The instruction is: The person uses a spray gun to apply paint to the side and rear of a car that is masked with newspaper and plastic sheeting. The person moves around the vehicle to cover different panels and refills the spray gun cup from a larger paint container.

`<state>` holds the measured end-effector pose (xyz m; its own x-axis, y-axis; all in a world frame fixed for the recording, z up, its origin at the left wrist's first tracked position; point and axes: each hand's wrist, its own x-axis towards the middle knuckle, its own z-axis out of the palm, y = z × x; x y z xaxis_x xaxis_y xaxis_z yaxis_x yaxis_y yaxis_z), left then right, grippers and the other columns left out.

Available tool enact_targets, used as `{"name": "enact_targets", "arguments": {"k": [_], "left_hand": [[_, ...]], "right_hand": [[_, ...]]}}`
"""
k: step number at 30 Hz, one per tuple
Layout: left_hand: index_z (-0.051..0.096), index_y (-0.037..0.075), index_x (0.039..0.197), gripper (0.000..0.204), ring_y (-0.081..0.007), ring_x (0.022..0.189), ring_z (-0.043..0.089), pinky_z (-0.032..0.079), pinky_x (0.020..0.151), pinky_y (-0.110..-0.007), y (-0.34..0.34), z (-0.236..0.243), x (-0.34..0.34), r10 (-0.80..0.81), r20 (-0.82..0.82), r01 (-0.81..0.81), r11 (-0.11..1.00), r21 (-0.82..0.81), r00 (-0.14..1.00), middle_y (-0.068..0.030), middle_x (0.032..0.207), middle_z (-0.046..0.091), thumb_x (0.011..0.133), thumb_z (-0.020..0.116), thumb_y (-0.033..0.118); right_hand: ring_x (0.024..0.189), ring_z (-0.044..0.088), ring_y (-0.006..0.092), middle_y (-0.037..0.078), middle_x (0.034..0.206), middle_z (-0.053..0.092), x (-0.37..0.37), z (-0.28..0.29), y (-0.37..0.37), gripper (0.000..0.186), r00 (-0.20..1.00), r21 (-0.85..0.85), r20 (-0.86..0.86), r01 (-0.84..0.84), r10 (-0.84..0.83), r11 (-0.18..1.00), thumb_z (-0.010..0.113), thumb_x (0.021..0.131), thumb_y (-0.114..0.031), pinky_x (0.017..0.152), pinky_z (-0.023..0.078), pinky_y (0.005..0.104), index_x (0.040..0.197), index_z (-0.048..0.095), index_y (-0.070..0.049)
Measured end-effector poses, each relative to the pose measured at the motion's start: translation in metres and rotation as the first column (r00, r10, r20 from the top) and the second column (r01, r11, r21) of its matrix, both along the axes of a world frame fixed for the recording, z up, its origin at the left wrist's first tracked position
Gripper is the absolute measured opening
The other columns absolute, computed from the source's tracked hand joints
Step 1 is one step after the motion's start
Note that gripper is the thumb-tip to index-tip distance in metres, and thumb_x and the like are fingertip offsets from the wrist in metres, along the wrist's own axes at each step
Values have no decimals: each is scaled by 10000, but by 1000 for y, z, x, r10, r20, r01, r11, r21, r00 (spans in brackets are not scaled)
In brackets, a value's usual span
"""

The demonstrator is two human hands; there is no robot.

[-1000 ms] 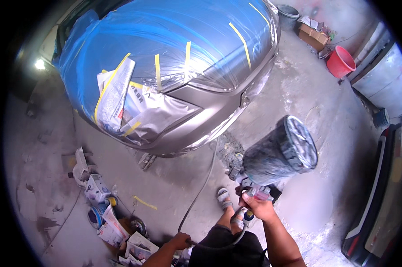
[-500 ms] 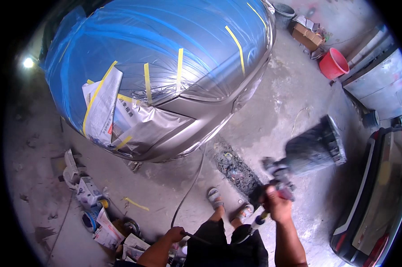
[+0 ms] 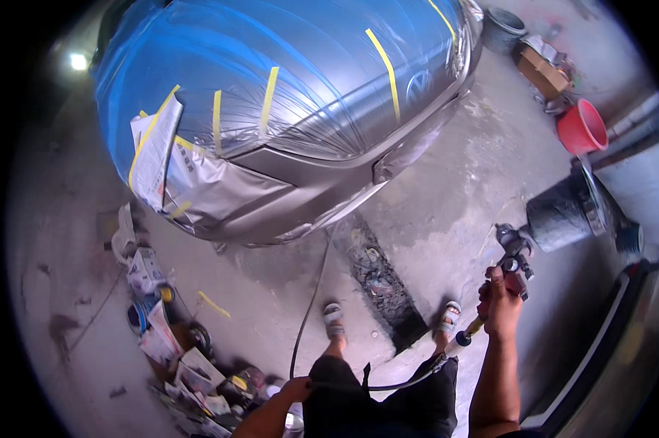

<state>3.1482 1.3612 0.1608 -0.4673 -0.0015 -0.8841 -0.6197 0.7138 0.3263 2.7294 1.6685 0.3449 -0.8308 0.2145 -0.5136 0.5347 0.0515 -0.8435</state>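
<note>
My right hand [image 3: 503, 306] is wrapped around the grip of a paint spray gun [image 3: 515, 263], held out to the right. A large dark, paint-smeared cup [image 3: 559, 215] sits at the gun's upper end, tilted to the right. From the gun's lower end an air hose [image 3: 380, 385] runs across my legs to my left hand [image 3: 298, 389], which is closed on it by my left thigh. Beyond my feet stands a car [image 3: 322, 171] with bare grey-brown painted bodywork along its lower corner. Blue plastic film [image 3: 190, 58], newspaper [image 3: 154, 150] and yellow tape [image 3: 269, 101] cover its upper part.
A long grate-like trench [image 3: 384, 285] lies in the floor between my sandaled feet. Cans, papers and boxes [image 3: 190, 369] clutter the lower left. A red bucket [image 3: 582, 127], a cardboard box [image 3: 542, 73] and a grey bucket [image 3: 503, 31] stand far right. A dark bumper-like car part [image 3: 592, 350] is close on my right.
My right hand has carried the spray gun to the right and slightly up. My feet are now wider apart, the right one moved right. The car sits a little higher in view.
</note>
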Motion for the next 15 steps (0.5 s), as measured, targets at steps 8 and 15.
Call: {"name": "enact_targets", "arguments": {"k": [8,15], "left_hand": [[560,72,845,442,-330,765,597,457,663,-423,209,-34,13,112,221,-113,994,-10,969,-179,774,606,813,489,507],[571,60,863,434,-381,873,568,446,729,-452,294,2,-99,182,152,-190,981,43,971,-213,929,583,813,486,483]], "right_hand": [[565,507,60,-4,671,580,-56,-77,50,203,731,-368,-63,-650,679,665,585,851,-267,505,400,200,900,600,-70],[504,451,51,-8,609,533,-138,-115,106,249,911,14,-74,-406,406,914,604,832,-321,435,330,204,802,590,-74]]}}
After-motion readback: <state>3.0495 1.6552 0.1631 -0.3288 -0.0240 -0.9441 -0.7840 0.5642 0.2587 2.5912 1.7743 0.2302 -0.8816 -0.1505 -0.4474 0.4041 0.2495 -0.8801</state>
